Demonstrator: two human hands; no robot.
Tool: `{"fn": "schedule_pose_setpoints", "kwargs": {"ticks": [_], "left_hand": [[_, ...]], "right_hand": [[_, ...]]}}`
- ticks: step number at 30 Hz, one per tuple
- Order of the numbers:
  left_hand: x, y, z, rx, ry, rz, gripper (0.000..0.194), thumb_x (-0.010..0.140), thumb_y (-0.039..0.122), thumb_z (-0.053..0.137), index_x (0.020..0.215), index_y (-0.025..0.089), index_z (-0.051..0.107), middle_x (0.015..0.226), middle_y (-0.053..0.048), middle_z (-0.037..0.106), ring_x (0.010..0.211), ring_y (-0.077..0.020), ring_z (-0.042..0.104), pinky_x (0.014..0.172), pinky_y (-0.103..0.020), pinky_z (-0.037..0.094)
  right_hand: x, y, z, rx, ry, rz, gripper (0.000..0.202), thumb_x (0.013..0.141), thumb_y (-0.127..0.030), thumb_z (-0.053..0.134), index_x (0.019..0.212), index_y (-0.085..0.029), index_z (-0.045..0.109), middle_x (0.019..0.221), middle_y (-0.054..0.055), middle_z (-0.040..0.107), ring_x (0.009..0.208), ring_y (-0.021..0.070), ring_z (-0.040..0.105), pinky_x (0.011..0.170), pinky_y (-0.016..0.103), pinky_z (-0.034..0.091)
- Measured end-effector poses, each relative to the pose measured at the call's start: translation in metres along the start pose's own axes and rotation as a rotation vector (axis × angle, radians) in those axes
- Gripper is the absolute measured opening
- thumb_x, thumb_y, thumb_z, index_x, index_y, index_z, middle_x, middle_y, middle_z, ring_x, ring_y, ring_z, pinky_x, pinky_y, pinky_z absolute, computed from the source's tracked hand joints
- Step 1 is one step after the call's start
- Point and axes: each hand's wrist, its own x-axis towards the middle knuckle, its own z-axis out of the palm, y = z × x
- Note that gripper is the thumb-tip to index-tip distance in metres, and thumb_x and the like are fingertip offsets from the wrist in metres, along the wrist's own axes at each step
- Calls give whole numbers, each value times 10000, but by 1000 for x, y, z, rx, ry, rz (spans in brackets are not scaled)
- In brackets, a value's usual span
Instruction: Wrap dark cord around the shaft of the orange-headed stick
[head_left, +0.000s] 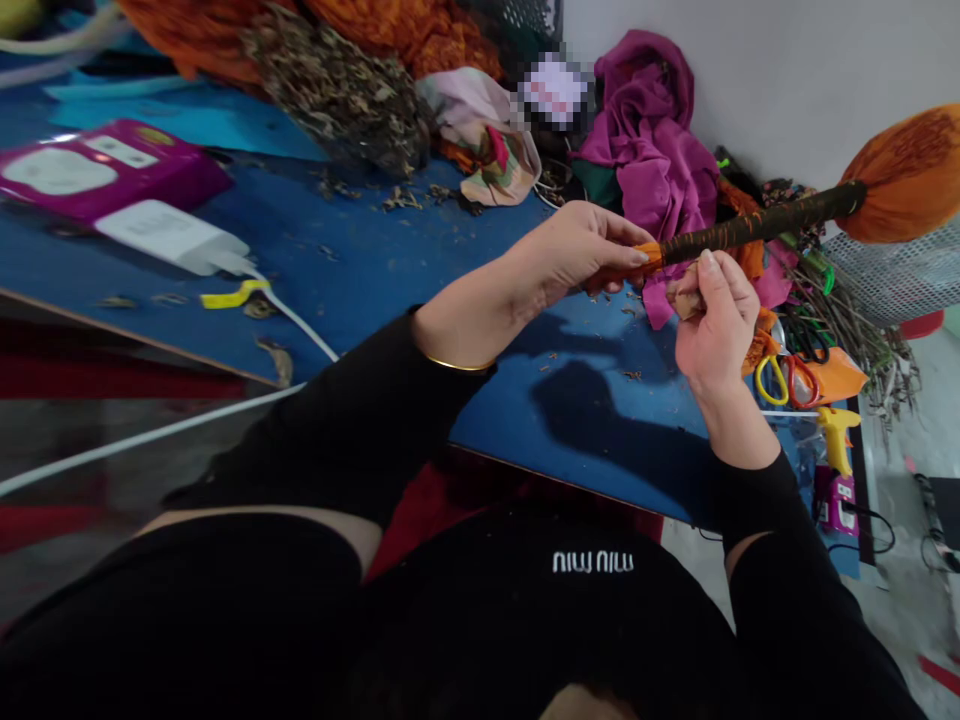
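We listed these against one landmark, the blue table [390, 260]. Item: one brown-wrapped stick [757, 225], held at a slant above the table's right part, an orange cloth bulb [907, 175] at its outer end. Our left hand [592, 250] was above the table, narrowed in a pinch on the stick's orange inner end [652, 257]. Our right hand [716, 315], beside it above the table, held a small tan piece [686, 292] in a close grip just under the stick; what the piece was, we could not tell. At the table's far side: magenta cloth [656, 130] and dried leaves [337, 90]. At its right end: yellow- and red-handled scissors [804, 382] and a yellow glue gun [836, 430]. At its left end: one purple power strip [172, 180], a white charger [169, 235] plugged in.
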Motion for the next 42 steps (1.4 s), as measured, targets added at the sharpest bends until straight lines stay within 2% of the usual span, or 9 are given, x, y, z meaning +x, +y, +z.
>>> {"fn": "schedule_pose_setpoints", "kwargs": {"ticks": [3, 7, 12, 14, 17, 22, 28, 35, 42], "left_hand": [[0, 0, -1, 18, 6, -8, 148, 878, 34, 733, 991, 100, 800, 655, -9, 684, 457, -57, 513, 451, -207, 313], [3, -6, -3, 118, 23, 21, 97, 857, 118, 784, 951, 121, 810, 677, -20, 694, 497, -66, 516, 507, -223, 363], [6, -10, -4, 191, 16, 32, 65, 862, 123, 758, 910, 133, 800, 686, -23, 679, 509, -70, 494, 546, -249, 367], [6, -11, -4, 202, -2, 30, 48, 855, 120, 762, 889, 136, 792, 691, -20, 672, 508, -69, 485, 553, -259, 360], [5, -11, -3, 213, -13, 19, 31, 852, 122, 762, 864, 142, 784, 670, -11, 652, 508, -73, 489, 560, -268, 368], [1, -8, -1, 217, -18, 10, 30, 841, 118, 760, 837, 145, 773, 630, -2, 637, 506, -78, 487, 542, -249, 382], [-2, -9, 1, 238, -30, 13, 18, 849, 156, 773, 834, 148, 768, 631, -14, 647, 512, -85, 485, 520, -242, 366], [2, -14, 1, 312, -60, -8, 94, 832, 208, 791, 896, 139, 787, 686, -35, 683, 508, -91, 495, 539, -263, 363], [-1, -14, 3, 398, -82, 16, 134, 803, 328, 836, 838, 202, 804, 637, -44, 676, 571, -152, 534, 530, -297, 369]], "right_hand": [[-5, -9, 4, 51, 53, 36, 471, 1056, -677, 417, 962, -293, 673, 766, 6, 578, 700, 156, 623, 616, 320, 541], [-3, -21, 6, 39, 33, 43, 497, 1055, -689, 389, 937, -297, 672, 794, 18, 597, 794, 178, 674, 683, 355, 599], [4, -40, -7, -99, 37, -120, 500, 1064, -655, 400, 865, -289, 676, 913, 43, 660, 1123, 239, 720, 998, 489, 627], [6, -45, -13, -124, 52, -153, 449, 1057, -622, 471, 847, -283, 678, 929, 40, 688, 1122, 243, 720, 1080, 520, 598], [7, -46, -17, -92, 26, -152, 412, 1054, -600, 505, 860, -283, 682, 901, 33, 694, 1035, 232, 728, 1046, 499, 609], [9, -38, -16, -62, -57, -87, 466, 1060, -653, 429, 892, -293, 673, 962, 48, 670, 1140, 254, 707, 981, 474, 629], [16, -33, -13, 60, -24, -223, 373, 1061, -574, 521, 850, -294, 648, 843, 3, 688, 857, 188, 713, 856, 409, 634], [17, -16, -13, -124, -56, -84, 543, 1044, -728, 366, 940, -295, 676, 1012, 45, 685, 1144, 233, 718, 945, 436, 647], [19, -19, -12, -78, -74, -89, 513, 1027, -734, 425, 909, -312, 692, 961, 29, 735, 1014, 211, 742, 958, 429, 658]]}}
